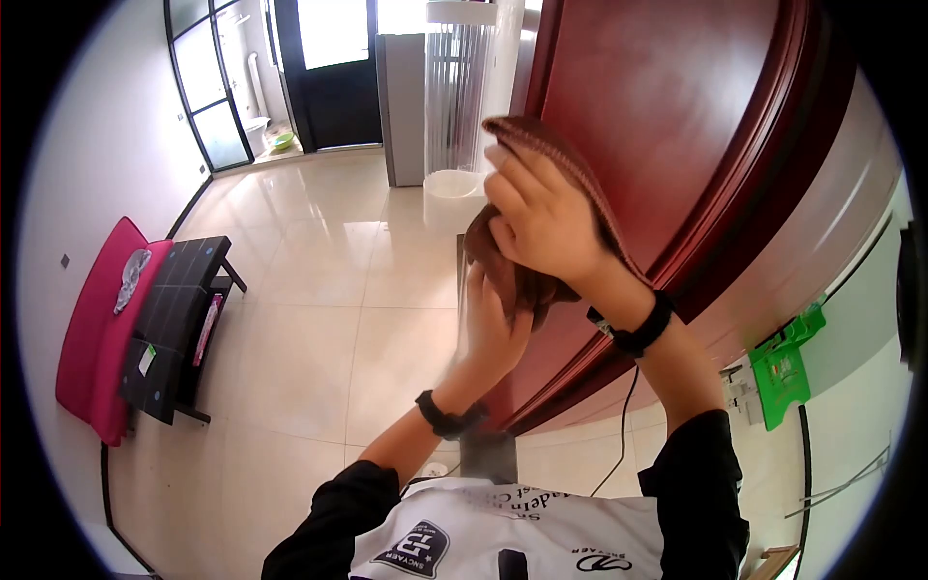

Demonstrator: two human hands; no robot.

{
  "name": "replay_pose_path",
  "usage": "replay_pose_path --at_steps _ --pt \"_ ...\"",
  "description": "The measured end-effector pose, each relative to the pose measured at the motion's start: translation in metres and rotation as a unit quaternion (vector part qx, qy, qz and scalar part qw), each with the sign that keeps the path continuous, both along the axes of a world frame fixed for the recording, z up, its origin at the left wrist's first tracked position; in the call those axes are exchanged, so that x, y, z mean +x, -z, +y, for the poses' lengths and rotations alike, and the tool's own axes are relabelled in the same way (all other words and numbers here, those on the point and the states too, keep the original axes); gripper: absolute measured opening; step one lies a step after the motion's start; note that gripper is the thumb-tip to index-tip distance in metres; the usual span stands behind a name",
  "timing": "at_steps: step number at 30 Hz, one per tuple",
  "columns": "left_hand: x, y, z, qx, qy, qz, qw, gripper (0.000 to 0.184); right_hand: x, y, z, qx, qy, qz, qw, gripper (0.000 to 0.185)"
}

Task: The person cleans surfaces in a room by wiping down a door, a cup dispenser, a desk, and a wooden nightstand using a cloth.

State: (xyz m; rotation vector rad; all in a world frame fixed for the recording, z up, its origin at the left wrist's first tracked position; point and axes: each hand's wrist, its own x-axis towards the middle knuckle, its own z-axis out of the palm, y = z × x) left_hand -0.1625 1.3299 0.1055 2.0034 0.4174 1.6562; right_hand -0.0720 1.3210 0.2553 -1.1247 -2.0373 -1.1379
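Observation:
A brown cloth [480, 244] is bunched in both hands at the edge of a dark red wooden door [657, 106]. My right hand [546, 213] grips its upper part with bent fingers, and a stitched border of the cloth runs behind that hand. Lower down, my left hand [495, 324] is closed around the hanging folds, its fingers partly hidden by them. Each wrist wears a black band. Whether the cloth presses on the door's edge I cannot tell.
On the left, a pink sofa [92, 329] stands beside a black low table [179, 319]. A clear ribbed column [454, 97] and a grey cabinet [406, 106] stand ahead. A green plastic item [781, 377] is at the right, and a black cable [623, 435] hangs below the door.

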Motion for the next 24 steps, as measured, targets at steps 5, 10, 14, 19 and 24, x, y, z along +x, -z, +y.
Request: replay_pose_path --at_steps 5,10,14,19,24 --pt "0.0 0.04 -0.02 -0.103 0.037 -0.025 0.994 0.061 -0.001 0.04 -0.001 0.012 0.016 -0.107 0.994 0.012" --pt "-0.009 0.068 -0.031 -0.066 0.017 0.033 0.997 0.057 0.007 0.098 0.003 -0.049 -0.02 -0.147 0.988 0.007" --pt "-0.019 0.062 -0.038 -0.136 0.074 0.053 0.987 0.052 0.013 0.117 -0.005 -0.133 -0.062 -0.124 0.981 0.006" --pt "-0.027 0.009 -0.017 -0.05 0.046 0.025 0.997 0.05 0.022 0.035 -0.024 -0.072 -0.049 -0.109 0.99 0.037" --pt "-0.016 -0.119 0.032 0.176 0.044 -0.022 0.983 0.063 0.054 -0.068 -0.037 0.145 0.115 -0.001 0.983 0.061"
